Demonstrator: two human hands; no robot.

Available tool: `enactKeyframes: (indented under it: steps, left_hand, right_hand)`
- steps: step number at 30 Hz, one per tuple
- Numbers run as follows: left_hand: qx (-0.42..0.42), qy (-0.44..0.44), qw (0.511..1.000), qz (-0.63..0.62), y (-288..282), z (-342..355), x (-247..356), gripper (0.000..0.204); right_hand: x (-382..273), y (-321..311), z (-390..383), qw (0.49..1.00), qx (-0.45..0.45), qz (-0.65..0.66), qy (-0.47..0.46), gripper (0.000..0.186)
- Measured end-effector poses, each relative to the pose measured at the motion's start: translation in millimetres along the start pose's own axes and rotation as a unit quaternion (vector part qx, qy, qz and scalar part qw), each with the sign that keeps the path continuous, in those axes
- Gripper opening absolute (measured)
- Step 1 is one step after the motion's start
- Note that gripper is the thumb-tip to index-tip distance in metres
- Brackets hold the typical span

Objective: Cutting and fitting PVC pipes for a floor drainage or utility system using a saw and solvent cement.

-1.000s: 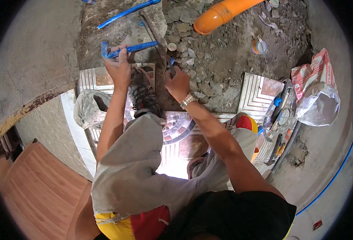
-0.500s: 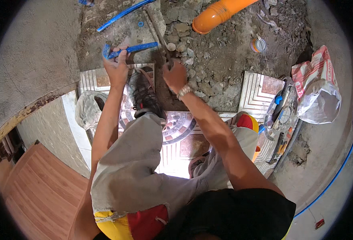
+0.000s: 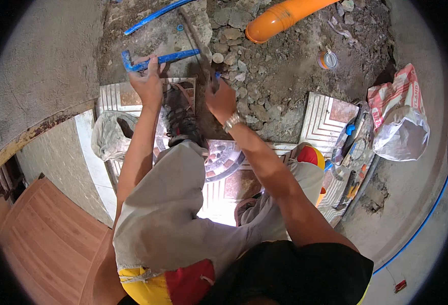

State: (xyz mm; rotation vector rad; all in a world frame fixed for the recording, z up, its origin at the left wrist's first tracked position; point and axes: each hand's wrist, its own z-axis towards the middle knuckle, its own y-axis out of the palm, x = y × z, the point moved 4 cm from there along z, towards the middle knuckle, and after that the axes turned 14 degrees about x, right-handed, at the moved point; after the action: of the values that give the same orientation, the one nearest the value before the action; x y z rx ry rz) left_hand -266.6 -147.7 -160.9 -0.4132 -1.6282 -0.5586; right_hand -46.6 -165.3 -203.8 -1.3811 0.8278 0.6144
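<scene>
Grasping a blue pipe (image 3: 170,57) in the left grip (image 3: 146,87), clenching it just right of the elbow (image 3: 127,61) at its left end. Holding the pipe above a rough grey slab (image 3: 150,41), slanting it slightly away toward the right. Clenching the handle of a saw (image 3: 195,35) in the right grip (image 3: 221,100), pointing its dark frame away and a little leftward, across the pipe's free end. Setting the thin blade right by that end, with any contact being too fine to make out. Wearing a metal-banded watch (image 3: 232,121) on the right wrist. Bending over the work in grey trousers (image 3: 163,203) with red and yellow patches, planting a dark shoe (image 3: 184,112) between the forearms. Having a second blue pipe (image 3: 155,17) lying beyond the first, with a small blue ring (image 3: 180,27) lying between them, near the saw. Having a pale round piece (image 3: 218,58) resting just right of the saw. Facing loose rubble (image 3: 259,104) on the right, an orange pipe (image 3: 280,23) farther off, and a tin can (image 3: 328,60) on the earth. Working near a whitish bag (image 3: 109,134) left of the left forearm. Having a blue fitting (image 3: 351,129) and several tools (image 3: 352,185) lying right of the right knee, with a red and white bag (image 3: 397,94) lying farther right.
</scene>
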Motion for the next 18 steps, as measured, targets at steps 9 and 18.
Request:
enactKeyframes:
  steps: [9, 18]
  left_hand:
    - [-0.057, 0.003, 0.998, 0.009, -2.5, 11.4, -4.3, 0.018]
    - [-0.04, -0.021, 0.999, 0.01, 10.6, -15.3, 4.0, 0.022]
  right_hand:
    - [11.2, 3.6, 0.2, 0.999, 0.011, -0.01, 0.037, 0.026]
    - [20.0, -9.5, -13.4, 0.998, 0.036, -0.002, 0.044, 0.028]
